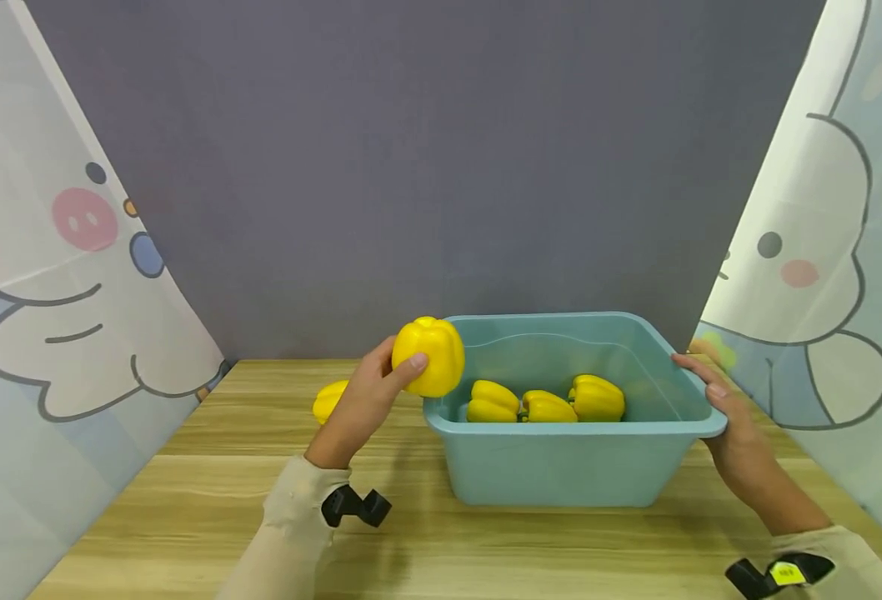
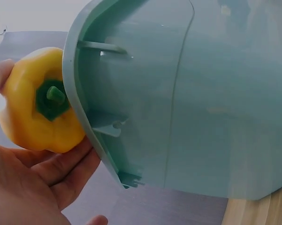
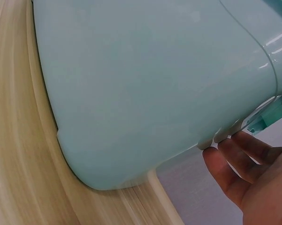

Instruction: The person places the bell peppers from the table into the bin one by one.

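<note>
Gripping teal bin (image 1: pixel 553 467) on table (image 1: pixel 523 550) by right rim with right hand (image 1: pixel 737 429) | pinching yellow pepper (image 1: pixel 439 354) between left hand's (image 1: pixel 366 400) thumb and fingers (image 2: pixel 61 166), stem end down, at left rim, just left of interior | partly behind left hand, loose pepper (image 1: pixel 328 402); inside bin, three peppers (image 1: pixel 548 408)

Across the back it stood, a plain dark grey backdrop (image 1: pixel 441 167), meeting the far edge of the table (image 1: pixel 171 517), and there ran that wood grain, streaked light and brown! Out on the left, a pale cartoon-printed sheet (image 1: pixel 13 467) slanted in, showing a pink snout (image 1: pixel 85 219) and a blue oval (image 1: pixel 147 254). Over on the right, a second printed sheet (image 1: pixel 879 250) answered with a grey-eyed, pink-cheeked white character (image 1: pixel 824 200)!
</note>
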Tool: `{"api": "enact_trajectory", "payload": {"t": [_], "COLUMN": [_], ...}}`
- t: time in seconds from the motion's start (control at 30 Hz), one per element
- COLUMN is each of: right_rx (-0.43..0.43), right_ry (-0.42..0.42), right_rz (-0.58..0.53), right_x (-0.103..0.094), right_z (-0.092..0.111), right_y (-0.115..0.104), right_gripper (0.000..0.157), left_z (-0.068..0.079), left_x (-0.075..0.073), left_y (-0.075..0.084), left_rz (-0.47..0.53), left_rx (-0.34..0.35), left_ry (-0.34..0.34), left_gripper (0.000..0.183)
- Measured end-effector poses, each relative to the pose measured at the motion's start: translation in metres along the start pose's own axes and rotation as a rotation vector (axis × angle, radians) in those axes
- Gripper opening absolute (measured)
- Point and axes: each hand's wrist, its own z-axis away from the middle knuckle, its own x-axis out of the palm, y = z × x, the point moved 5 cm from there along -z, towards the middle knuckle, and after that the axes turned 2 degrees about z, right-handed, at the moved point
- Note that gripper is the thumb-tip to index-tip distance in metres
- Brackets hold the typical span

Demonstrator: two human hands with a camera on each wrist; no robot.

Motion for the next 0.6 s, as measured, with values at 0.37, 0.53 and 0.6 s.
{"api": "enact_trajectory", "payload": {"t": [0.37,0.53,0.6], "right_rx": [0.006,0.018,0.013], "right_ry": [-0.005,0.002,-0.003], "right_rz": [0.005,0.001,0.008], "right_x": [0.0,0.002,0.002], "right_z": [0.001,0.0,0.0], "right_y": [0.0,0.0,0.0], "right_gripper": [0.053,0.053,0.053], "left_z": [-0.011,-0.018,-0.02], "left_x": [0.003,0.001,0.0], "left_y": [0.018,0.026,0.027], "left_rz": [-0.176,-0.297,-0.339], "left_rx": [-0.058,-0.106,-0.126], "left_ry": [-0.075,-0.084,-0.067], "left_gripper": [0.042,0.05,0.053]}}
